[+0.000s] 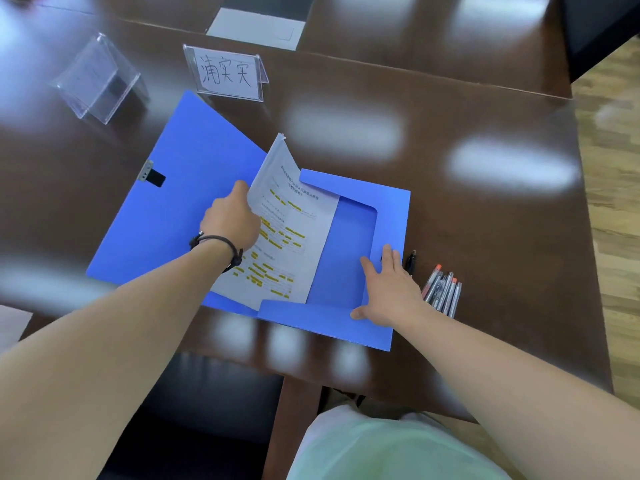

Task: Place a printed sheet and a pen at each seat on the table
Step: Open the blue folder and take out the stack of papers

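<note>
A blue folder [180, 202] lies open on the dark wooden table [485, 237]. Inside it are printed sheets [294, 244] with yellow highlighted lines. My left hand [230, 220] pinches the left edge of the top sheet and lifts it, so the sheet curls up at its far corner. My right hand [388, 289] lies flat, fingers spread, on the folder's right flap. A bundle of several pens [443, 294] rests on the table just right of that hand, and a single dark pen [411, 261] lies beside the folder's edge.
A clear name stand with handwritten characters [227, 72] stands behind the folder, another clear stand [97, 79] at the far left. A white sheet [256, 27] lies at the far seat. The table's edge and wood floor [609, 202] are on the right. A dark chair [194, 417] sits below.
</note>
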